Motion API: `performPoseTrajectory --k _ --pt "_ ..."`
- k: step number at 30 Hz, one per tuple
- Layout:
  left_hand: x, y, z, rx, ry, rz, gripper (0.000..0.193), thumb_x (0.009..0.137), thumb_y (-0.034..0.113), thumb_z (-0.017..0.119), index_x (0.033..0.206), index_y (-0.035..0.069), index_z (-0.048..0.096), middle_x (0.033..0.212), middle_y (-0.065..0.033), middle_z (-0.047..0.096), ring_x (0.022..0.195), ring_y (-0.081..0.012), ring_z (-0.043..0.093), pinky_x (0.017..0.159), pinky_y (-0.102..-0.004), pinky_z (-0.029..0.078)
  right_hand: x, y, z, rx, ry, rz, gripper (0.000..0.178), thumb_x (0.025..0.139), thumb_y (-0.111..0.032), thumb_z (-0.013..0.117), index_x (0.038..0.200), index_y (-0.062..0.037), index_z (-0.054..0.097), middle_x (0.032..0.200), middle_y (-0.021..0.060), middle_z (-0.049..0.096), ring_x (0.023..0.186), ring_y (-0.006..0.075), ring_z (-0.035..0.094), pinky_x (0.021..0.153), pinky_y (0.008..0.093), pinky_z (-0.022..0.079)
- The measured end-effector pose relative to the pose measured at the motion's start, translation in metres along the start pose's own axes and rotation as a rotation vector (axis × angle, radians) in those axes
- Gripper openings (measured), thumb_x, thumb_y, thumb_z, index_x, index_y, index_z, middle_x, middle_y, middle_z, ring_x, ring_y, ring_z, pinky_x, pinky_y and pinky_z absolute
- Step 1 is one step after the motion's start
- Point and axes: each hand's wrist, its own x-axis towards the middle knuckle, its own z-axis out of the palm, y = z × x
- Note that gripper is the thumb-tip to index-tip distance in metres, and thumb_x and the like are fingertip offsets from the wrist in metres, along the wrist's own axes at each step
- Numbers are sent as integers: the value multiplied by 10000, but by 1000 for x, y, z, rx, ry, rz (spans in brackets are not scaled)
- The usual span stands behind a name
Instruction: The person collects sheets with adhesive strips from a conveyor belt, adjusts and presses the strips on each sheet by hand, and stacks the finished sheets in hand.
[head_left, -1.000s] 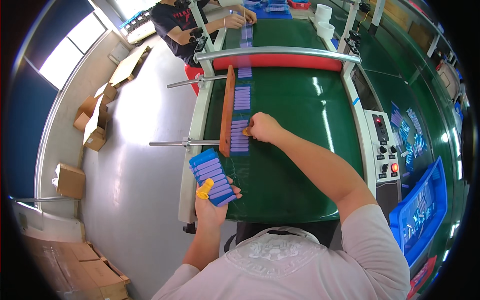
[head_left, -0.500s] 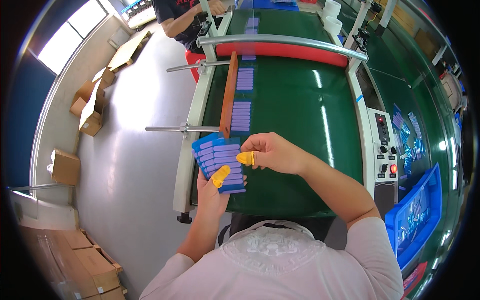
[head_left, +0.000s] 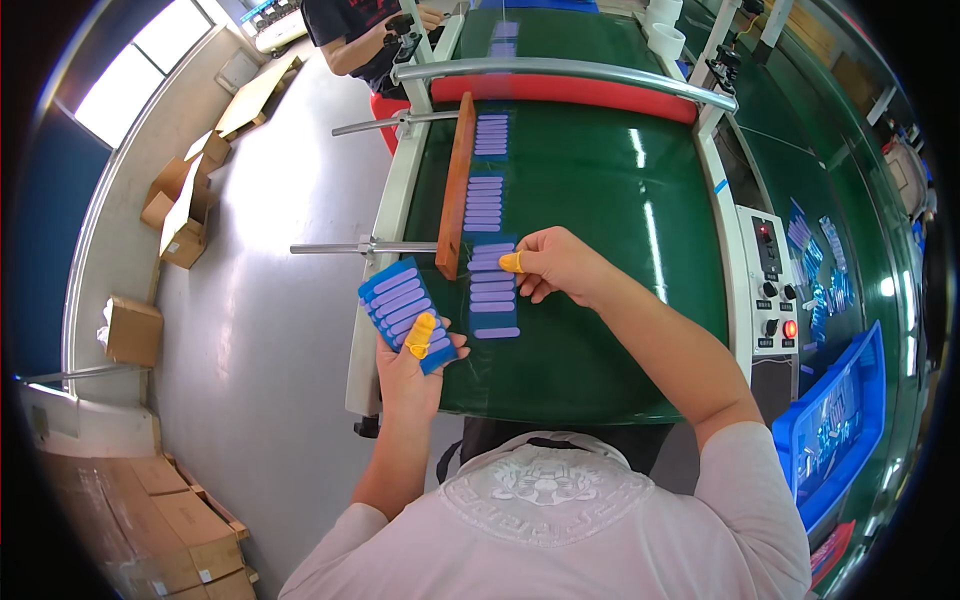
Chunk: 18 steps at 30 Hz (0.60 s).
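My left hand (head_left: 405, 385), a yellow finger cot on its thumb, is closed around blue sheets (head_left: 395, 300) with rows of purple strips; whether it is one sheet or a stack, I cannot make out. Over the green conveyor belt (head_left: 600, 350), my right hand (head_left: 558, 262) pinches the right edge of a similar striped sheet (head_left: 492, 290). That thumb also wears a yellow cot. This sheet lies lengthwise on the belt, just past the near end of a brown guide bar (head_left: 456, 200). Farther up, more striped sheets (head_left: 484, 203) lie in line beside the bar.
A red roller (head_left: 570, 98) and metal bar (head_left: 570, 66) cross the belt. To the right are a control box (head_left: 768, 285), a blue bin (head_left: 790, 450) and loose strips (head_left: 815, 260) on another belt. A person (head_left: 360, 45) sits at the far left. Cartons (head_left: 135, 330) stand along the wall.
My right hand has moved away from the left hand's bundle and set a striped sheet on the belt. My left hand has shifted slightly left. The sheets farther up have advanced away from me.
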Motion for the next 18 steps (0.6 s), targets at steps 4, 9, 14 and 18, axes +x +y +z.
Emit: performPoseTrajectory --k 4,9,14,18 --pt "-1 2 -6 -45 -8 34 241 890 154 640 1071 63 508 898 -125 640 711 -263 672 592 -389 568 17 8 8 -150 69 25 188 866 -159 632 783 8 604 692 67 601 549 129 589 466 252 493" --pt "-2 3 -6 -5 -15 44 206 907 147 603 1075 83 503 899 -113 628 703 -252 658 586 -391 555 27 5 15 -204 119 -14 195 869 -149 614 822 41 613 717 85 616 552 139 590 466 259 494" --pt "-2 2 -5 -17 -5 51 213 905 148 607 1076 74 504 898 -113 628 700 -255 659 582 -391 555 37 8 12 -204 148 -59 184 864 -116 581 861 61 627 734 93 621 562 145 592 474 269 502" --pt "0 0 -9 -56 -32 39 235 900 142 622 1078 54 497 908 -133 631 710 -274 672 600 -412 569 41 7 14 -253 186 -88 195 853 -110 580 859 78 631 735 108 630 565 156 606 480 282 515"
